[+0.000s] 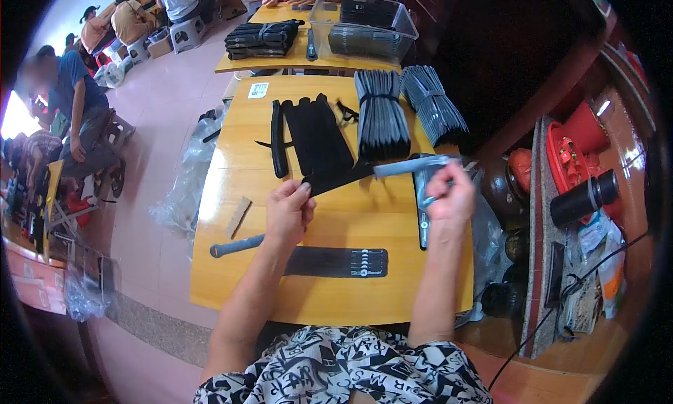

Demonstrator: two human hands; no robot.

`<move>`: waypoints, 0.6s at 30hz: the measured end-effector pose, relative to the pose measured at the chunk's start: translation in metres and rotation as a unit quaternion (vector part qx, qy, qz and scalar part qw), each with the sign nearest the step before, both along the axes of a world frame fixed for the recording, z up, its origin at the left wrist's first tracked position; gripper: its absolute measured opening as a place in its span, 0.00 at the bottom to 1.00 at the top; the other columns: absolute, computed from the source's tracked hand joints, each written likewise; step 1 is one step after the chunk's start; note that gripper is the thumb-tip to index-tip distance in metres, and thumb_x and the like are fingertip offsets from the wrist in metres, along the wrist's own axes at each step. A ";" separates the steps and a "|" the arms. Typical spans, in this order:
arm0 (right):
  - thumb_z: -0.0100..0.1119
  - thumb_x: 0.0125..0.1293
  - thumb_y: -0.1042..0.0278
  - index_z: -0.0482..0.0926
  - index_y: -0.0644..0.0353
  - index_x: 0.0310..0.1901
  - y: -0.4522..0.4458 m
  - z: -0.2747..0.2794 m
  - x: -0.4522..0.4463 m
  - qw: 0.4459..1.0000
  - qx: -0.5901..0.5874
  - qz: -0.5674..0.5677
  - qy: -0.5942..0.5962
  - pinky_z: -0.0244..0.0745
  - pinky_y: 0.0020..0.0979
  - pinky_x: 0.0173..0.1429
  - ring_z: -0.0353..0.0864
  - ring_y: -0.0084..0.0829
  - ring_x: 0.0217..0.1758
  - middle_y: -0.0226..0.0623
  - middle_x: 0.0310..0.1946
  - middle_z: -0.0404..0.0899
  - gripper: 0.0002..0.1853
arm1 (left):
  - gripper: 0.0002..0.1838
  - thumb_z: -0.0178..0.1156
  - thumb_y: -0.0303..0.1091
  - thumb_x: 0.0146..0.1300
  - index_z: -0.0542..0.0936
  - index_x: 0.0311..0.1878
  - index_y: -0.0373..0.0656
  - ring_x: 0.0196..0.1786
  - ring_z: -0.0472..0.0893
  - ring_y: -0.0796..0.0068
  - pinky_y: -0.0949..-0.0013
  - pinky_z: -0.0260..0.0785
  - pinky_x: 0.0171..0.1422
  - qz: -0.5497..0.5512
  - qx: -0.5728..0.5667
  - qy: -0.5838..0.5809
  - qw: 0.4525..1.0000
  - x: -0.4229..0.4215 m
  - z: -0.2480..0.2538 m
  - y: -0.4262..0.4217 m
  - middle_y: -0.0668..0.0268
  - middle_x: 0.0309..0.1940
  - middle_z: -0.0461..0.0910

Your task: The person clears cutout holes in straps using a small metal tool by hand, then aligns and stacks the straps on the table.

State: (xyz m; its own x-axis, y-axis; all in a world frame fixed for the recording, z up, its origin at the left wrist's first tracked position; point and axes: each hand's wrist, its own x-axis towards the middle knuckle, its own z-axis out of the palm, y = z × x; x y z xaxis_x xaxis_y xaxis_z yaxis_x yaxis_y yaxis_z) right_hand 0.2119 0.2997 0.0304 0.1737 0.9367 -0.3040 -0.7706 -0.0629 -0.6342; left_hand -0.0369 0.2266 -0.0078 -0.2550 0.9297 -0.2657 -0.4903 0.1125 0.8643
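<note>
A flat strap, black at one end and pale grey at the other, is stretched between my hands above the table. My left hand pinches its black end. My right hand is closed on the grey end, slightly blurred. Below them a dark grey strap with white print and a rounded, holed tip lies flat, partly behind my left forearm. Under my right hand rest more printed straps. Beyond my left hand lie black fabric strips side by side and a narrow black bundle.
Two tied stacks of grey straps stand at the table's far right. A clear plastic bin and black bundles occupy the table behind. A cardboard scrap lies left. Shelving borders the right; people sit further off.
</note>
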 end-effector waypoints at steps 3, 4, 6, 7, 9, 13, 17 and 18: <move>0.52 0.62 0.68 0.66 0.53 0.23 0.020 0.004 0.067 0.994 0.063 -0.087 -0.036 0.51 0.20 0.17 0.55 0.16 0.13 0.24 0.14 0.62 0.10 | 0.07 0.55 0.29 0.60 0.73 0.27 0.41 0.12 0.65 0.82 0.79 0.53 0.14 0.029 -0.029 0.077 0.996 -0.023 0.003 -0.005 0.68 0.14 0.70; 0.50 0.63 0.67 0.65 0.53 0.23 0.023 0.012 0.090 0.987 0.101 -0.110 -0.051 0.51 0.20 0.17 0.55 0.16 0.13 0.24 0.13 0.62 0.11 | 0.07 0.55 0.29 0.60 0.73 0.26 0.41 0.12 0.64 0.83 0.79 0.54 0.14 0.037 -0.037 0.097 0.994 -0.033 0.000 -0.005 0.69 0.14 0.70; 0.49 0.64 0.67 0.67 0.55 0.25 0.031 0.017 0.139 0.976 0.151 -0.152 -0.043 0.54 0.23 0.18 0.56 0.18 0.13 0.26 0.15 0.63 0.10 | 0.07 0.54 0.29 0.60 0.74 0.27 0.38 0.13 0.66 0.82 0.78 0.56 0.16 0.010 -0.076 0.146 0.986 -0.042 0.000 -0.004 0.68 0.16 0.72; 0.50 0.64 0.67 0.67 0.56 0.26 0.030 0.027 0.138 0.979 0.155 -0.132 -0.025 0.55 0.23 0.18 0.57 0.19 0.13 0.27 0.16 0.64 0.09 | 0.07 0.54 0.29 0.61 0.75 0.28 0.38 0.14 0.67 0.82 0.78 0.57 0.17 -0.019 -0.097 0.188 0.977 -0.040 0.006 -0.005 0.67 0.16 0.72; 0.50 0.63 0.67 0.67 0.57 0.27 0.022 0.046 0.126 0.982 0.166 -0.088 -0.032 0.56 0.24 0.19 0.60 0.21 0.15 0.28 0.17 0.66 0.09 | 0.09 0.55 0.32 0.61 0.77 0.34 0.33 0.17 0.71 0.80 0.76 0.62 0.21 -0.073 -0.123 0.281 0.949 -0.037 0.005 -0.004 0.67 0.17 0.74; 0.54 0.62 0.64 0.71 0.56 0.30 -0.011 0.063 0.083 0.982 0.174 -0.021 -0.075 0.59 0.23 0.21 0.64 0.22 0.17 0.30 0.20 0.70 0.07 | 0.14 0.57 0.33 0.57 0.76 0.42 0.31 0.25 0.77 0.68 0.69 0.68 0.31 0.004 -0.100 0.496 0.862 -0.043 -0.013 -0.004 0.58 0.20 0.76; 0.57 0.60 0.65 0.72 0.57 0.27 -0.062 0.080 0.029 0.967 0.178 0.032 -0.181 0.63 0.21 0.18 0.69 0.22 0.19 0.33 0.22 0.74 0.08 | 0.21 0.56 0.33 0.59 0.71 0.54 0.35 0.36 0.78 0.67 0.66 0.70 0.38 0.113 0.015 0.606 0.787 -0.042 0.000 -0.026 0.54 0.37 0.77; 0.54 0.61 0.64 0.74 0.62 0.33 -0.074 0.079 0.022 0.958 0.186 0.075 -0.203 0.61 0.21 0.17 0.69 0.21 0.19 0.35 0.24 0.75 0.09 | 0.21 0.56 0.33 0.59 0.70 0.55 0.34 0.36 0.77 0.69 0.67 0.70 0.38 0.073 0.058 0.507 0.857 -0.029 0.010 -0.033 0.56 0.39 0.77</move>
State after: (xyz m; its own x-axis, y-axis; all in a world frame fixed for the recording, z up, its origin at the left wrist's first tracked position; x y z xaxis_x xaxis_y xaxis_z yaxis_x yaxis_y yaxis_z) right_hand 0.2335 0.2259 0.1095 0.0619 0.9909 0.1195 -0.4547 0.1346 -0.8804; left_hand -0.0656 0.1934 0.0020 -0.4156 0.8739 0.2523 0.5173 -0.0010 0.8558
